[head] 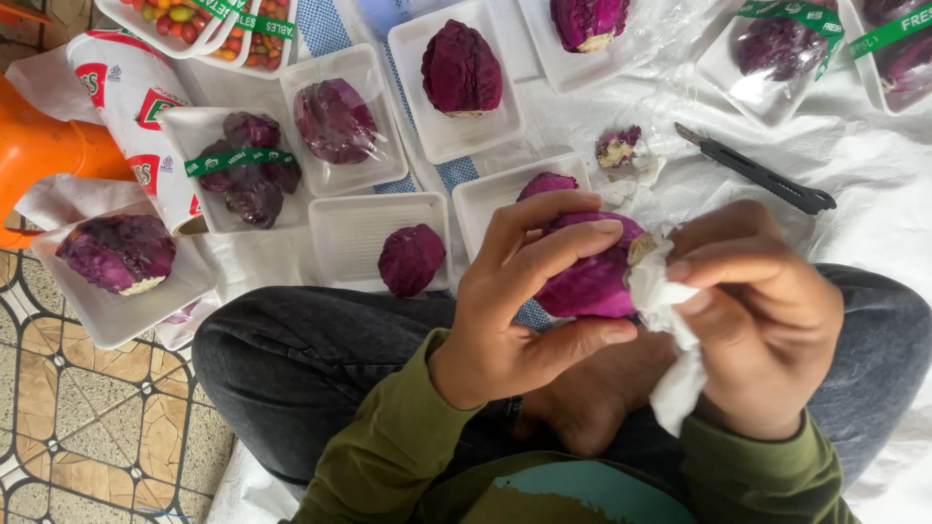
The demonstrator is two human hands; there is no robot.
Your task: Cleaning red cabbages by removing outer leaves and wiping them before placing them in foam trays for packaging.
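Note:
My left hand (524, 301) grips a small purple cabbage (587, 281) over my lap, fingers wrapped across its top. My right hand (762, 311) presses a crumpled white tissue (670, 335) against the cabbage's cut stem end on its right side. Just beyond the hands lies a white foam tray (485, 194) with another purple cabbage piece (544, 182) partly hidden behind my fingers. An empty-centred white tray (349, 238) to the left has a small purple cabbage (411, 259) at its near right corner.
Several white trays with purple cabbages, some wrapped in film with green bands (233, 160), lie on white plastic sheeting. A black utility knife (757, 170) and cabbage trimmings (619, 147) lie at right. An orange stool (39, 155), a printed roll (136, 107) and tiled floor (87, 427) are at left.

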